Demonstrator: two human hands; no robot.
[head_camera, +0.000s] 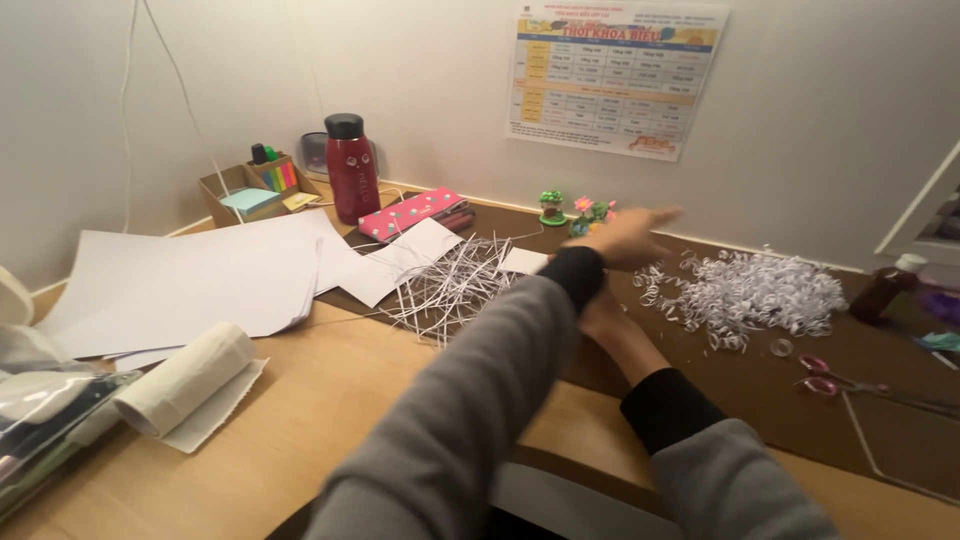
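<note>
Curled paper strips (745, 293): heap at 3 o'clock on bench (330, 420). Left hand (625, 240) blurred, reaching across toward heap, grip released, empty. Right hand (600, 318) hidden beneath left sleeve; grip cannot tell. Straight strips (450, 285) at 12. Step: likely adding curls; next needs fresh strip.

Dark red flask (351, 166) standing at the back wall, cardboard organiser (256, 190) sitting left of it, pink pencil case (413, 213) lying just right. White sheets (190, 280) fanning over the left worktop (330, 420), paper roll (185, 380) lying in front. Pink-handled scissors (825, 377) lying far right, brown bottle (885, 290) standing behind them.
</note>
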